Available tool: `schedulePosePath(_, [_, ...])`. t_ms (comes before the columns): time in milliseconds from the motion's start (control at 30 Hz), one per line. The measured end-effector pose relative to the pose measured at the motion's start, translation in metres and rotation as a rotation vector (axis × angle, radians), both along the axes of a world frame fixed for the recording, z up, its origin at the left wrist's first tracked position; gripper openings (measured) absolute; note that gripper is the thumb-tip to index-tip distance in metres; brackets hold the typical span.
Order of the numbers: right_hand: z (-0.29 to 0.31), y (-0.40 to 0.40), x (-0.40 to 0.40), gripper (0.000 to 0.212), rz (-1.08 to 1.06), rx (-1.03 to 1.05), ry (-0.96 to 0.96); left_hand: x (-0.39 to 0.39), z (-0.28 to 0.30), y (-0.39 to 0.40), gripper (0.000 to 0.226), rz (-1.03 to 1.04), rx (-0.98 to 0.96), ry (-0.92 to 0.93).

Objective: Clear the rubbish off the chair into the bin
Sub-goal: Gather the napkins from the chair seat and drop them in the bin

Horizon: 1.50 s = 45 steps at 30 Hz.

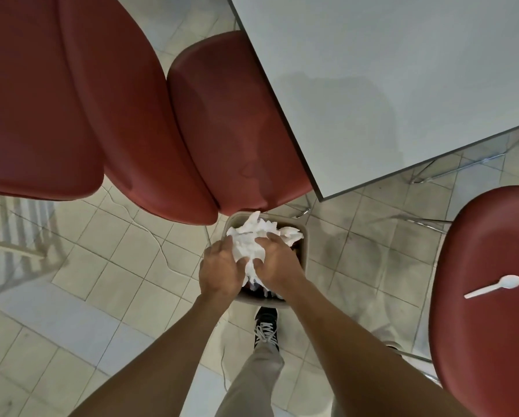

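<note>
A bundle of crumpled white paper [253,236] sits over the mouth of a small beige bin [302,233] on the floor. My left hand [220,270] and my right hand [274,261] both grip the bundle from either side, fingers curled into it, directly above the bin. Dark rubbish shows inside the bin under my hands. A white plastic spoon [494,285] lies on the seat of the red chair [487,341] at the right, well apart from both hands.
A grey-white table [387,85] fills the upper right, its corner close above the bin. Two more red chairs [231,124] stand at the upper left and centre, touching the bin's far rim. My shoe [265,328] stands just behind the bin on the tiled floor.
</note>
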State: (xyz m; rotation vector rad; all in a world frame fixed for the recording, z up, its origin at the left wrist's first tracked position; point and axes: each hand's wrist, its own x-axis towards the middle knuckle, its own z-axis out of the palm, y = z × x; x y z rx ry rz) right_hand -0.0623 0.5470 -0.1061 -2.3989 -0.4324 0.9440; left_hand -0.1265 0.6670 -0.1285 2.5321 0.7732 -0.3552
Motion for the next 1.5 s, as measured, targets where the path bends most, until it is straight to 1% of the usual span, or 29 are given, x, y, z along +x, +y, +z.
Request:
schedulePosePath(133, [0.000,-0.010,-0.005,0.053,-0.041,-0.003,0.016,-0.007,0.004,-0.003,0.066,-0.004,-0.026,-0.016])
schedulePosePath(233, [0.005,-0.023,-0.003,0.052,-0.069,0.004,0.013,-0.008,0.008,-0.007,0.063,-0.030,-0.039,-0.046])
schedulePosePath(333, [0.013,-0.044,-0.002,0.050,-0.119,0.002,0.004,-0.005,0.015,-0.017,0.059,-0.098,-0.004,-0.052])
schedulePosePath(433, [0.020,-0.070,-0.003,0.043,-0.184,0.006,-0.014,0.001,0.023,-0.031,0.056,-0.173,0.037,-0.075])
schedulePosePath(500, [0.025,-0.096,-0.002,0.044,-0.231,-0.013,-0.020,0.009,0.029,-0.051,0.053,-0.193,0.056,-0.081])
schedulePosePath(600, [0.033,-0.141,0.002,0.047,-0.306,-0.042,-0.012,0.025,0.040,-0.088,0.048,-0.196,0.014,-0.134])
schedulePosePath(700, [0.041,-0.193,0.010,0.051,-0.385,-0.056,-0.031,0.040,0.048,-0.134,0.049,-0.303,-0.041,-0.145])
schedulePosePath(767, [0.047,-0.224,0.015,0.051,-0.436,-0.053,-0.046,0.050,0.054,-0.163,0.049,-0.335,-0.104,-0.158])
schedulePosePath(867, [0.055,-0.275,0.018,0.050,-0.519,-0.037,-0.066,0.065,0.059,-0.211,0.044,-0.420,-0.082,-0.155])
schedulePosePath(1033, [0.063,-0.358,0.015,0.049,-0.624,-0.051,-0.075,0.086,0.069,-0.292,0.050,-0.524,-0.107,-0.130])
schedulePosePath(1100, [0.064,-0.392,0.011,0.046,-0.685,-0.057,-0.067,0.095,0.067,-0.323,0.049,-0.602,-0.108,-0.134])
schedulePosePath(1200, [0.060,-0.439,0.006,0.033,-0.766,-0.065,-0.065,0.106,0.064,-0.367,0.049,-0.673,-0.131,-0.131])
schedulePosePath(1233, [0.058,-0.456,0.005,0.032,-0.792,-0.067,-0.063,0.110,0.062,-0.385,0.048,-0.701,-0.144,-0.137])
schedulePosePath(1500, [0.024,-0.584,-0.004,0.051,-0.977,-0.092,-0.023,0.135,0.034,-0.515,0.047,-0.880,-0.193,-0.099])
